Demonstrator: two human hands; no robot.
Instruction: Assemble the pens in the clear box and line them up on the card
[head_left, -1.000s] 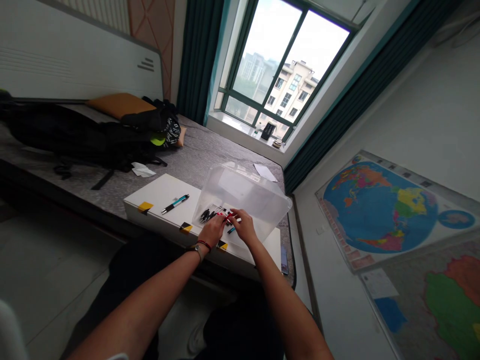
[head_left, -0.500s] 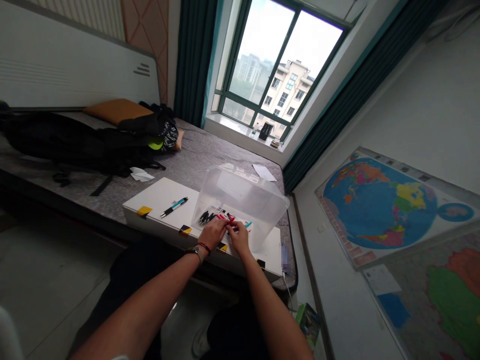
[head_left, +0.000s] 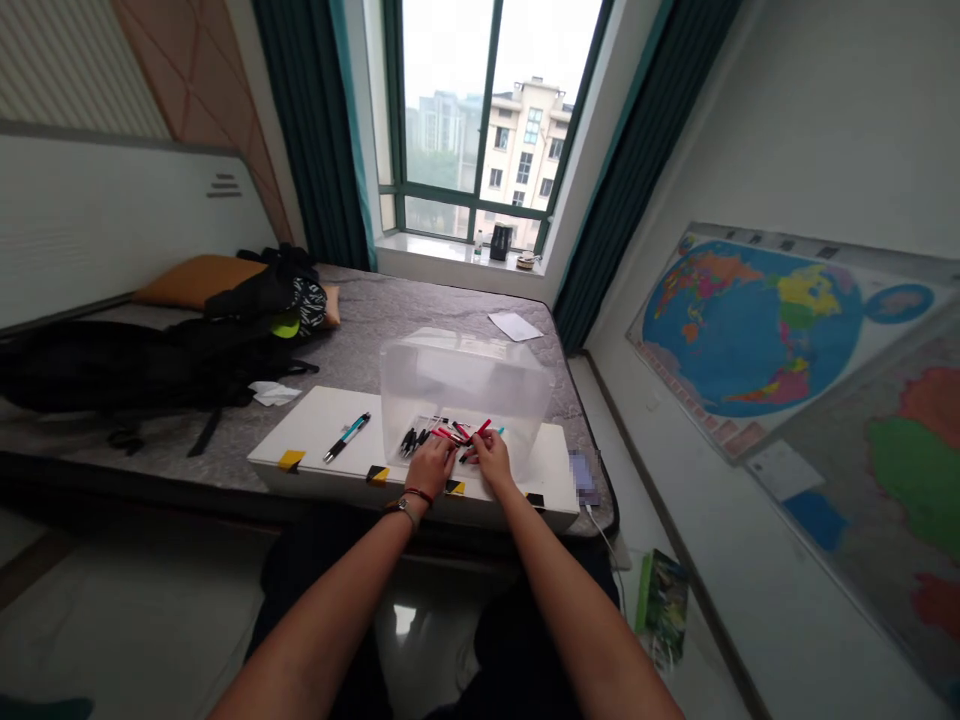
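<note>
My left hand point(head_left: 433, 466), with a watch and a red bracelet at the wrist, is at the front of the clear plastic box point(head_left: 457, 375). Its fingers are bent together beside red pen pieces point(head_left: 444, 434); what they hold is hidden. My right hand point(head_left: 493, 462) pinches a red pen point(head_left: 482, 429), which slants up to the right. Several black pens point(head_left: 412, 440) lie in the box, left of my hands. A blue-and-black pen point(head_left: 347, 437) rests alone on the white case point(head_left: 300, 430) under the box.
The white case, with yellow-and-black tape, stands on a grey mattress point(head_left: 367, 310). A crumpled tissue point(head_left: 274, 393), a black bag point(head_left: 150, 370) and an orange cushion point(head_left: 199, 280) lie left. Paper point(head_left: 515, 326) lies behind. A cable point(head_left: 606, 540) hangs at the right edge.
My view has tilted level and shifted. My hands have drawn slightly apart, and the red pen in my right hand now shows more clearly.
</note>
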